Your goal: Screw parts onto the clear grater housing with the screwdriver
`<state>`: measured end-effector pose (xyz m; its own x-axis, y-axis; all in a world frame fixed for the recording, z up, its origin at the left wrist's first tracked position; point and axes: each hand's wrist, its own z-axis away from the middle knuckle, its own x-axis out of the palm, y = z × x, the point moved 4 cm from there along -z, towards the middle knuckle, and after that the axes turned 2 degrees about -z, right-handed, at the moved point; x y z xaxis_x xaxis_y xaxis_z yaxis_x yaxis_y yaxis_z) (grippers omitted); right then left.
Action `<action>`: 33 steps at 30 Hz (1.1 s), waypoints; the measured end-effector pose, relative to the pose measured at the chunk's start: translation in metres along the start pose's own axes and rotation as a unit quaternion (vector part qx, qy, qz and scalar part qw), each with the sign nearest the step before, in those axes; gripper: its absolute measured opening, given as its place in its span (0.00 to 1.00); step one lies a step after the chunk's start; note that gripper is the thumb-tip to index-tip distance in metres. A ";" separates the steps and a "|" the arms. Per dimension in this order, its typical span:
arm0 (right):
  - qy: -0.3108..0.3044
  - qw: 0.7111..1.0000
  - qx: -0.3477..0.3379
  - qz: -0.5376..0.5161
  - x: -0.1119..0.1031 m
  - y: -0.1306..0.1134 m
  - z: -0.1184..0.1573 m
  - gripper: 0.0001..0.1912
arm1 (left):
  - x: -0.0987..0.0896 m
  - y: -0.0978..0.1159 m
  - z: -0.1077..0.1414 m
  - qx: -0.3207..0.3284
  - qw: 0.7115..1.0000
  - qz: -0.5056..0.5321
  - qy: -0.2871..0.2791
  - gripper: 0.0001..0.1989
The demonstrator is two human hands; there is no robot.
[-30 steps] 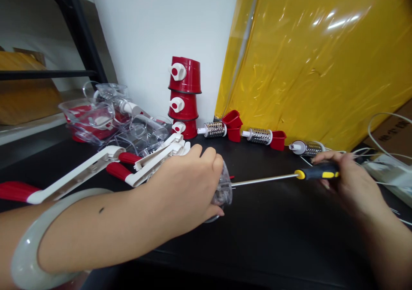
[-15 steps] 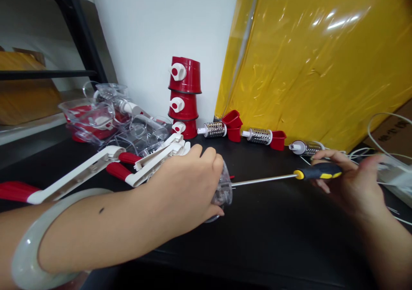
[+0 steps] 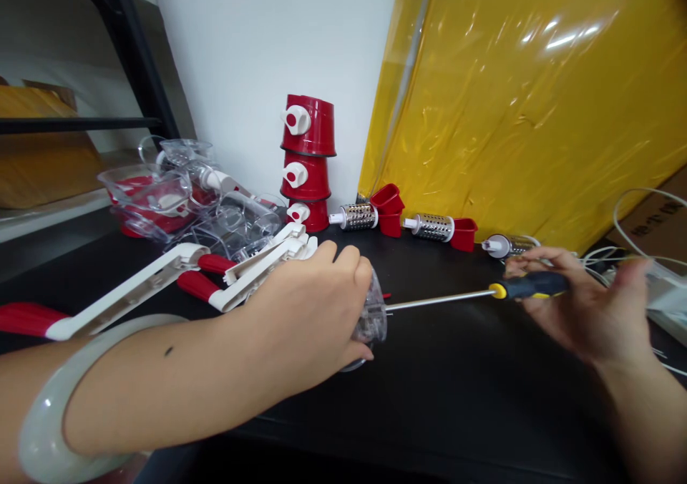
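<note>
My left hand [image 3: 316,312] is wrapped round a clear plastic part [image 3: 376,312], mostly hidden behind the fingers. A screwdriver [image 3: 529,286] with a black and yellow handle lies level, its long shaft reaching left to the clear part. My right hand [image 3: 590,305] is at the handle, fingers behind it and thumb raised away from it; the handle rests against the fingers. Left of my left hand lie white crank handles [image 3: 134,287] with red grips.
Three red bases [image 3: 308,126] stand stacked by the wall. Clear plastic parts [image 3: 230,226] are heaped at the left. Metal grater drums [image 3: 432,227] and red pushers [image 3: 463,234] line the back of the black table [image 3: 456,398]. White cables [image 3: 627,237] lie at the right.
The fingers of my right hand have shifted slightly left along the handle, and the thumb has lifted a little. My left hand and the clear part have stayed in place.
</note>
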<state>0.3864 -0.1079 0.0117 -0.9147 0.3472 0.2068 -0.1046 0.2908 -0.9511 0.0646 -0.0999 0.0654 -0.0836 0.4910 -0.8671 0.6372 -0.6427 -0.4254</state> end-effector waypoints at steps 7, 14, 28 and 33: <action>0.037 0.988 -0.027 0.148 -0.003 -0.002 0.001 0.39 | 0.000 -0.001 0.000 -0.003 1.000 0.002 -0.001 0.25; -0.063 0.990 -0.103 -0.072 0.006 -0.012 0.005 0.19 | -0.002 -0.002 -0.001 -0.006 1.000 0.012 -0.028 0.26; 0.048 0.992 -0.052 0.103 0.006 0.001 0.002 0.25 | 0.004 0.000 0.002 -0.012 1.000 0.010 0.007 0.26; 0.024 0.998 -0.058 -0.012 0.003 -0.003 0.004 0.19 | 0.005 0.000 0.001 -0.020 1.000 0.014 0.000 0.26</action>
<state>0.3819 -0.1116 0.0145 -0.8927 0.3794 0.2433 -0.0789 0.3999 -0.9132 0.0634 -0.0979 0.0615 -0.0652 0.4732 -0.8786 0.6687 -0.6328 -0.3904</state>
